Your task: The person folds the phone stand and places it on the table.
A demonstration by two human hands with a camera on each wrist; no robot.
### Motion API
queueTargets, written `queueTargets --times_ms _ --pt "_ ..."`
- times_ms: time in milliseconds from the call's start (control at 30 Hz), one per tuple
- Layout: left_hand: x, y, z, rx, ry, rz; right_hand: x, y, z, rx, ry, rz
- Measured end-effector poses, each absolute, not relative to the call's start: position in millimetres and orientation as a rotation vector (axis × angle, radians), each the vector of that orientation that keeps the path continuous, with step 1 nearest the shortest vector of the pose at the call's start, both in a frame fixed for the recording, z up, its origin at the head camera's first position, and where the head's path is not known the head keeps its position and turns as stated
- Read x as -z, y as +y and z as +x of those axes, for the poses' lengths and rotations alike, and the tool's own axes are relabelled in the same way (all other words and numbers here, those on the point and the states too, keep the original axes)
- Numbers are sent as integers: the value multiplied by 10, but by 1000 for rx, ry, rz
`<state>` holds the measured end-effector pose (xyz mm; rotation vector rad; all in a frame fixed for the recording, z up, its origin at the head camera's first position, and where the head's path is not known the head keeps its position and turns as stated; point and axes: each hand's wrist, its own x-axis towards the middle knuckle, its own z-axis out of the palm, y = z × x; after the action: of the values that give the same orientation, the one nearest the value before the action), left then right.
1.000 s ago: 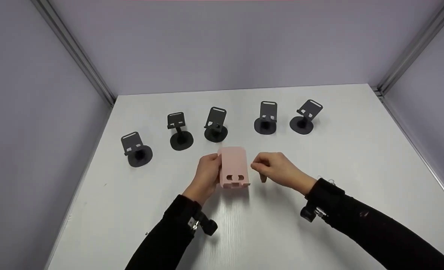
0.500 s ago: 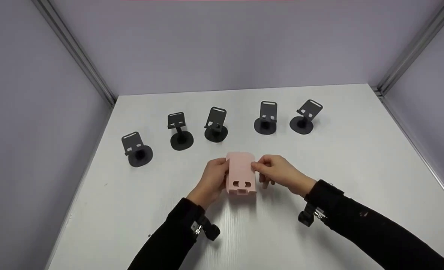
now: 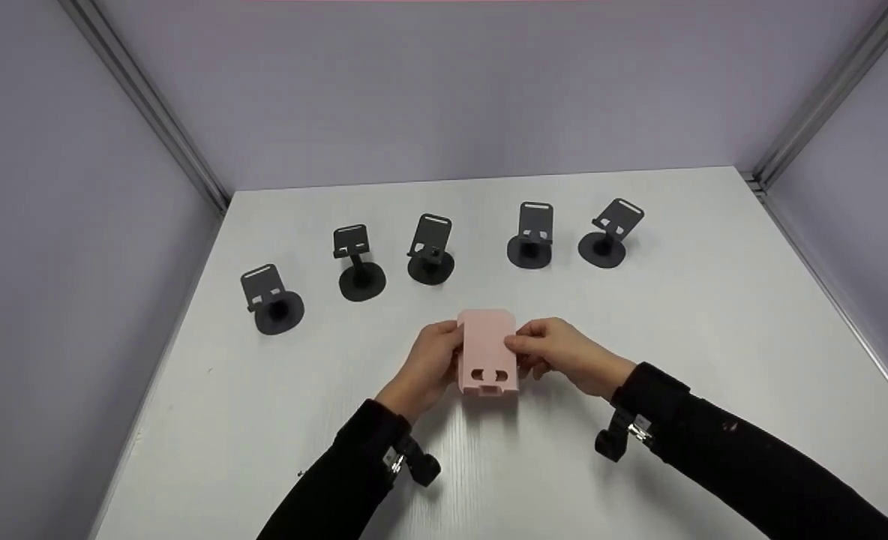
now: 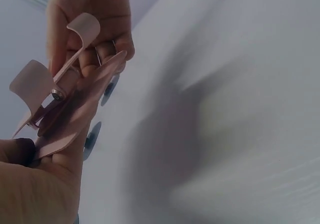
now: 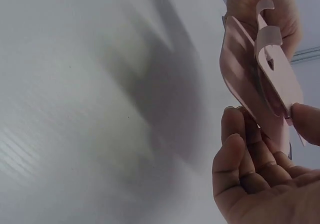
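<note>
A pink phone stand (image 3: 487, 343), folded nearly flat, is held above the table in the middle of the head view. My left hand (image 3: 427, 366) grips its left edge. On the right edge my right hand (image 3: 568, 355) pinches it, thumb on the front plate. In the left wrist view the stand's two curved lips (image 4: 34, 87) stick out, and a gap shows between the base plate (image 4: 82, 119) and the front plate. The right wrist view shows my thumb (image 5: 306, 121) against the front plate, with the other fingers curled near the base plate (image 5: 242, 76).
Several black phone stands with round bases stand across the back of the white table (image 3: 684, 315), among them a leftmost stand (image 3: 279, 311) and a rightmost stand (image 3: 603, 250). Pale panels (image 3: 474, 90) enclose the table at the back and sides.
The right hand has come to the pink phone stand and now pinches its right edge. The left hand has carried the stand slightly right and nearer. The black stands have not moved.
</note>
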<state>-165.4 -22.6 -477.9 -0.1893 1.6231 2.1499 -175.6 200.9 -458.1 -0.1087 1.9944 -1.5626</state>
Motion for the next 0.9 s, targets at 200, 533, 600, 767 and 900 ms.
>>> queueTargets --times_ms 200,533,600,767,900 --pt "4812 -205 -1650 -2091 1608 -184 4598 2022 -1738 1615 1947 -17" --pt "4846 -230 -1630 -1955 1671 -114 4626 2160 -1728 1618 2000 4" --pt "4831 -256 -1629 -1895 1743 -88 4630 2210 -1726 1594 2026 19" --pt "4765 -373 -1628 -1743 1935 1 4639 2345 -1708 1461 2130 68" --pt "4719 -514 -1630 -1628 2091 51 4635 2428 -1683 1355 2188 79"
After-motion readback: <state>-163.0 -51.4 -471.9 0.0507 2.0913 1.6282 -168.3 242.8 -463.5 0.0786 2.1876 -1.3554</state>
